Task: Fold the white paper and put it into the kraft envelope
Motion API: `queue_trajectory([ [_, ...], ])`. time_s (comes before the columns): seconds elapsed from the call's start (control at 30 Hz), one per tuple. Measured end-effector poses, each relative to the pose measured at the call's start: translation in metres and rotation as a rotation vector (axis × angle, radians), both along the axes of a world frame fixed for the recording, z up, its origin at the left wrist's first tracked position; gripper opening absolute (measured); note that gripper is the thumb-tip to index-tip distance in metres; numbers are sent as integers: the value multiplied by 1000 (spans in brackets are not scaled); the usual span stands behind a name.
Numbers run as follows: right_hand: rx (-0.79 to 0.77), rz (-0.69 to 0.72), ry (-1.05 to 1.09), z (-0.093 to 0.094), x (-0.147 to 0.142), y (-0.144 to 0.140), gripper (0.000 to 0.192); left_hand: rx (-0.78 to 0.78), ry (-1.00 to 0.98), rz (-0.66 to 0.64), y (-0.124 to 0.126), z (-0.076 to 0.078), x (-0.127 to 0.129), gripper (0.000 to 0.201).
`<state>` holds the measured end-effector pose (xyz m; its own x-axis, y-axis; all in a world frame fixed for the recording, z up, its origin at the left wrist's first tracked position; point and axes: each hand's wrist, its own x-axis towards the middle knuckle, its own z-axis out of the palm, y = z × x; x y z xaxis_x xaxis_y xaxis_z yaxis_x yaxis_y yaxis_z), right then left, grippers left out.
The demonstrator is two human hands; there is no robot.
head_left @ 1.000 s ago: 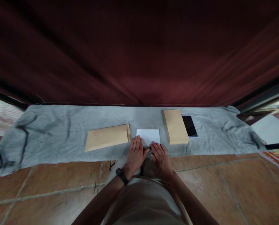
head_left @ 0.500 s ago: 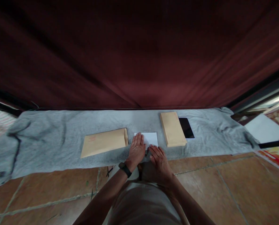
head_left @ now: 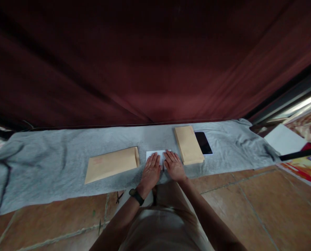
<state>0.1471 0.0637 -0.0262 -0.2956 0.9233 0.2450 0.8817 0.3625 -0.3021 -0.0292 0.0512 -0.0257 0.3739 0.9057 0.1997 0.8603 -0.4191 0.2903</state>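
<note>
A dark red curtain [head_left: 155, 59] hangs behind a grey cloth [head_left: 53, 157] spread over the tiled floor [head_left: 249, 202]. On the cloth lie a brown envelope [head_left: 111, 164] to the left, a stack of brown envelopes [head_left: 188, 144] to the right, and a black phone [head_left: 203, 142] just beside the stack. Between the envelopes lies the white paper [head_left: 152, 154], mostly covered. The left hand [head_left: 151, 170] and right hand [head_left: 173, 164] press flat on it, fingers [head_left: 155, 161] extended and close together, pinching nothing.
</note>
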Motion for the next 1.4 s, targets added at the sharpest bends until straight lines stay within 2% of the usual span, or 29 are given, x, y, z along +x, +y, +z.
queue_trajectory([
  [0.2,16,-67,9,-7,5,1,48,10,7,-20,-6,4,-1,50],
  [0.43,3,-78,-19,-7,6,-1,49,24,56,-143,-38,9,6,49],
  [0.63,2,-70,2,-8,7,-1,50,47,50,-115,-59,9,-12,56],
  [0.8,11,-61,41,-10,9,-1,49,62,59,-40,-68,7,-35,59],
  [0.93,32,-83,83,-11,10,-3,48,51,77,-5,-71,7,-42,62],
  [1.07,54,-50,96,-5,1,-18,48,58,74,8,-73,4,-38,64],
  [1.23,24,224,35,4,-25,-58,50,43,96,13,-74,2,-36,63],
  [1.4,-1,147,-17,4,-23,-74,49,26,115,15,-76,8,-39,62],
])
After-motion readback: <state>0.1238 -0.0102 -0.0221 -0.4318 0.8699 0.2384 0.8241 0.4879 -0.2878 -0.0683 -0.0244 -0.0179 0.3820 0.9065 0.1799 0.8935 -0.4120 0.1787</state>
